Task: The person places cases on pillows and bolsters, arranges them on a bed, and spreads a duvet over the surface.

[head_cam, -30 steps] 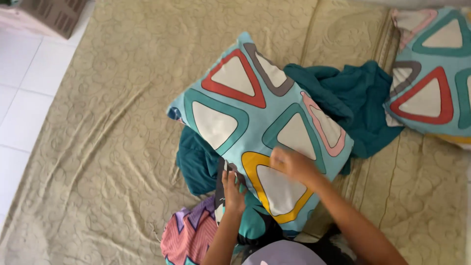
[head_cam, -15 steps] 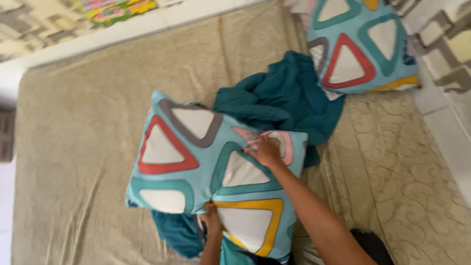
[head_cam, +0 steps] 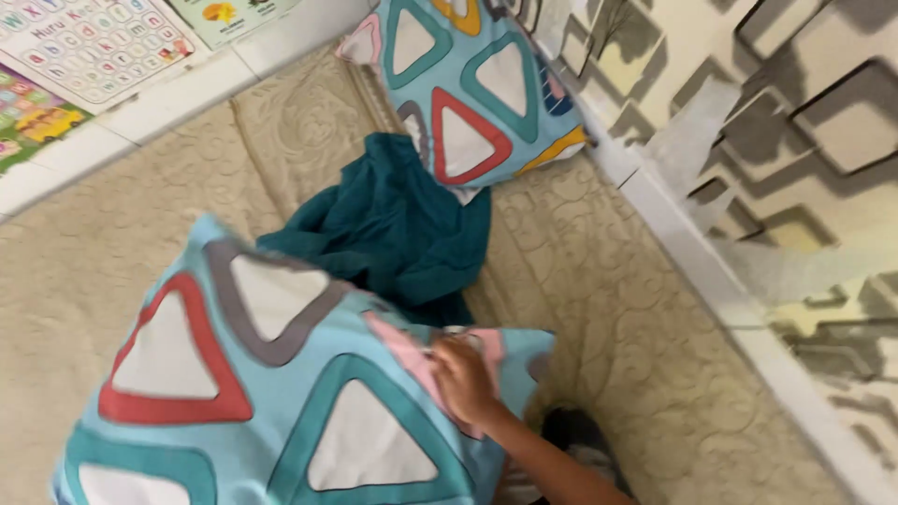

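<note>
One hand (head_cam: 465,382), seemingly the right, pinching the near pillow's (head_cam: 262,393) upper edge, lifting it clear of the teal blanket (head_cam: 393,224) at frame centre.

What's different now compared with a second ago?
The camera swung toward the wall. The left hand, earlier at the pillow's lower edge, is out of view. The right hand still grips the triangle-patterned pillow near its top edge. The teal cloth and second pillow stay put.

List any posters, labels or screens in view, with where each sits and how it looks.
Letter chart: top left, on the wall; white sheet, coloured grid.
Picture poster: far left edge, below the chart; green, purple, with a yellow picture.
Third poster: top edge, right of the chart; pale, orange picture.
No screens or packages.
</note>
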